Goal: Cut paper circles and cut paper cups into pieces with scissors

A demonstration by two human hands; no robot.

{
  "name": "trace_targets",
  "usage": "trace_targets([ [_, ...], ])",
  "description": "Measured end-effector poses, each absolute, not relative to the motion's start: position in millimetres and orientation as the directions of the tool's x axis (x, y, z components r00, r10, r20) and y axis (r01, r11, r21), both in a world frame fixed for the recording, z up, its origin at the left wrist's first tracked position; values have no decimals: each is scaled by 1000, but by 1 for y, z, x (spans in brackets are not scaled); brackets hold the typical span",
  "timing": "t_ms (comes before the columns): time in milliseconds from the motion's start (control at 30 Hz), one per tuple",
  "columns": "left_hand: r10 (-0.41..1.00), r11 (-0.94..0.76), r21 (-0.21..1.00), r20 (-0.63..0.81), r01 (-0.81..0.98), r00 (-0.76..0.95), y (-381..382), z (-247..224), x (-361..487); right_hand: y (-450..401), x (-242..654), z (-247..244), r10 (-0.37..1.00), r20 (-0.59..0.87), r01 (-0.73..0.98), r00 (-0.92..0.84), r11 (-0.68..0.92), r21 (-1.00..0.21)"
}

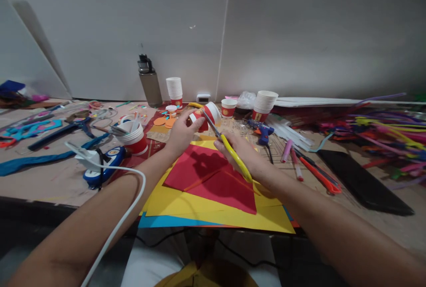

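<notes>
Backdrop: Pale panels (186,16) rise behind a cluttered table (213,138).
Cup (213,111): A red-and-white paper cup is held tilted in midair, its white end to the right.
Left hand (183,131): Grasps the cup, fingers on its red side.
Right hand (242,151): Grips yellow-handled scissors (235,157), blades overlapping the cup; whether they cut it cannot be told.
Paper: A red sheet (196,176) lies on yellow sheets (266,220) nearest the person.
Right side: A glue gun (264,134), an orange cutter (319,175) and a black phone (366,184).
Rear: A bottle (151,85) stands beside stacked cups (174,88).
</notes>
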State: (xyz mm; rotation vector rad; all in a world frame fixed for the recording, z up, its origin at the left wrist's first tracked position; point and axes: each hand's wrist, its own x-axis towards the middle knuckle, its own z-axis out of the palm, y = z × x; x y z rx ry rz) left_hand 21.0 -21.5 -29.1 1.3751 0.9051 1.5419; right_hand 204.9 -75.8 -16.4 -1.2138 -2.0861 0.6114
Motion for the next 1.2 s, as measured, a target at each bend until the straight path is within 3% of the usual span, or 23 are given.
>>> trace_targets([
  [100, 893, -450, 893, 450, 9, 8, -23, -28, 21, -75, 207, -14, 871, 299, 574, -390, 484, -661],
  [533, 900, -436, 899, 436, 40, 3, -22, -29, 19, -84, 203, -13, 934, 183, 565, -306, 333, -755],
  [700, 937, -349, 936, 350, 48, 2, -19, -35, 20, -86, 204, -12, 955, -35, 575, -294, 148, -805],
  [800, 983, -181, 975, 178, -127, -36, -17, -38, 22, -79, 209, -11, 950, -108, 672, -292, 123, -730],
  [967, 991, -51, 906, -6, -420, -132, -16, -32, 20, -64, 220, -8, 968, 54, 857, -244, 242, -455],
  [1067, 979, -64, 898, -30, -436, -204, -14, -30, 17, -64, 222, -7, 964, 86, 895, -253, 267, -357],
  [1200, 958, -95, 913, -25, -397, -286, -12, -28, 12, -67, 223, -7, 923, 154, 867, -352, 383, -317],
])
